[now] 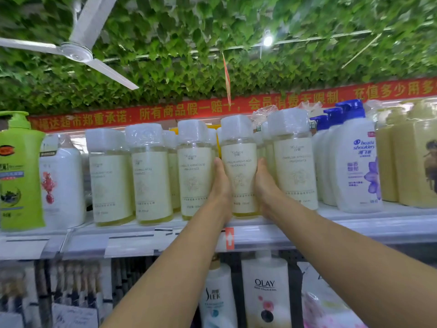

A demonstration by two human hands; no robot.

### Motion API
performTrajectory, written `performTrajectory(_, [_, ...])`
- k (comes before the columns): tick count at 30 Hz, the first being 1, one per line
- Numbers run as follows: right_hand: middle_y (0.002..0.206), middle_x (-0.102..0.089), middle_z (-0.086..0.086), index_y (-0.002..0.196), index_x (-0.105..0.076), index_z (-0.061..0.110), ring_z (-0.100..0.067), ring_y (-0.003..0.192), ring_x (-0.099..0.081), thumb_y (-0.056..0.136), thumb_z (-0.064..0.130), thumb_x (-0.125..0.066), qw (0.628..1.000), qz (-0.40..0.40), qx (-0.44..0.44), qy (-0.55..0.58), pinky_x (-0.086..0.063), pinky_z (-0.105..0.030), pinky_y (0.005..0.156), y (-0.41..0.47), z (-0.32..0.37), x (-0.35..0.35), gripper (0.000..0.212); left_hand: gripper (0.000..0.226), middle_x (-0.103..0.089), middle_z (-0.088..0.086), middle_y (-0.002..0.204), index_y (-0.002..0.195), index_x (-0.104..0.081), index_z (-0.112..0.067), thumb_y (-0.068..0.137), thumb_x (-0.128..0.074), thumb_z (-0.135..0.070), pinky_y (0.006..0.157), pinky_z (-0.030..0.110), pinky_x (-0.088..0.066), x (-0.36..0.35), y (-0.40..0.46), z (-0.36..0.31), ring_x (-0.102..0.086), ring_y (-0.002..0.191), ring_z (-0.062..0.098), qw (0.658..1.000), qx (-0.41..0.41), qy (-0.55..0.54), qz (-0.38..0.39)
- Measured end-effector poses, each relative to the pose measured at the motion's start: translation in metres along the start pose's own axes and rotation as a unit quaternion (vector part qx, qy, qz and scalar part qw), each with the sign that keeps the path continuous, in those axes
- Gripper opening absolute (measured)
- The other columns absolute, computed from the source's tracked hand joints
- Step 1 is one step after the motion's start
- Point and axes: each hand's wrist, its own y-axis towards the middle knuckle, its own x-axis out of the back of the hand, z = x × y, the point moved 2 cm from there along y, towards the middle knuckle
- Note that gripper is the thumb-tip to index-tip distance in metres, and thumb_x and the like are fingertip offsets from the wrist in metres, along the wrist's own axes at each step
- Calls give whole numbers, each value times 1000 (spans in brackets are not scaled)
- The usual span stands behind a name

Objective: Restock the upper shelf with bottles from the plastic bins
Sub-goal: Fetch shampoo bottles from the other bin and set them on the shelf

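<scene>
The shelf (354,223) carries a row of pale yellow bottles between a green bottle (20,171) and white pump bottles (354,162); one bottle (240,166) stands at its front edge. The left hand (221,185) and right hand (266,183) press its sides; whether the fingers curl behind it I cannot tell.

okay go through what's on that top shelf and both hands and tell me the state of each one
Held bottle: upright, on the upper shelf, between both hands.
Left hand: pressed against the held bottle's left side.
Right hand: pressed against its right side.
Neighbouring pale bottles: upright, capped, plastic-wrapped.
Green pump bottle: upright, far left.
Head & Shoulders bottles: upright, blue pumps on.
</scene>
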Motion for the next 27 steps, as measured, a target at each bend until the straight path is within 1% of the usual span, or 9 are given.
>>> performTrajectory(5, [122, -66, -14, 128, -61, 12, -31, 112, -62, 101, 55, -18, 1000, -11, -15, 6, -48, -48, 102, 1, 1, -1, 66, 66, -72, -7, 61, 86, -67, -25, 102, -14, -61, 55, 27, -53, 0, -1, 1, -67, 62, 10, 1000, 19, 2, 5])
performTrajectory(9, [121, -66, -13, 127, -61, 13, -31, 111, -62, 101, 55, -19, 1000, -20, -14, -17, -48, -49, 102, -3, 4, 2, 64, 62, -73, -5, 73, 90, -69, -26, 104, -17, -57, 63, 31, -54, 1, 0, 3, -68, 73, 14, 1000, 16, -8, 12])
performTrajectory(14, [122, -66, -13, 128, -61, 13, -31, 112, -62, 102, 51, -19, 999, -23, -13, -28, -48, -50, 101, -13, 7, 4, 62, 61, -76, -6, 74, 95, -69, -26, 103, -18, -59, 66, 33, -57, 2, -6, 3, -72, 70, 11, 999, -7, -12, 36])
performTrajectory(18, [118, -67, -13, 122, -62, 11, -31, 111, -63, 104, 48, -19, 999, -23, -2, -40, -48, -49, 101, -20, 11, 3, 60, 50, -77, 0, 99, 109, -71, -24, 99, -38, -61, 87, 44, -58, 0, -17, -1, -73, 95, 21, 997, -37, 18, 58])
performTrajectory(19, [114, -68, -12, 116, -63, 12, -31, 108, -64, 104, 47, -19, 999, -25, 7, -45, -49, -48, 100, -24, 13, 4, 57, 46, -76, 3, 108, 117, -68, -22, 97, -46, -57, 91, 46, -56, 0, -20, -1, -72, 101, 23, 996, -53, 30, 64])
performTrajectory(21, [104, -69, -9, 98, -63, 17, -28, 100, -65, 104, 38, -22, 994, -30, 67, -84, -52, -46, 95, -36, 18, 5, 46, 44, -72, 5, 117, 128, -60, -18, 94, -62, -45, 90, 42, -57, 0, -22, 0, -70, 105, 21, 991, -102, 73, 53])
performTrajectory(23, [99, -66, -5, 96, -62, 17, -24, 95, -62, 101, 27, -30, 963, -40, 197, -177, -53, -39, 86, -48, 19, 9, 34, 50, -71, 1, 115, 128, -54, -18, 86, -72, -39, 87, 38, -58, 0, -26, 2, -69, 103, 17, 970, -177, 165, 6])
performTrajectory(25, [110, -61, -3, 115, -59, 16, -20, 104, -56, 97, 19, -43, 908, -73, 320, -262, -47, -36, 88, -59, 15, 19, 24, 63, -69, -1, 113, 130, -49, -18, 78, -75, -43, 86, 44, -58, -1, -31, 2, -68, 102, 18, 938, -228, 260, -2])
performTrajectory(27, [122, -55, -3, 128, -54, 15, -21, 114, -48, 88, 12, -56, 832, -158, 418, -329, -40, -35, 96, -70, 16, 33, 40, 76, -63, 3, 122, 137, -41, -15, 75, -79, -35, 92, 48, -54, 0, -33, 6, -64, 109, 22, 920, -234, 314, 16])
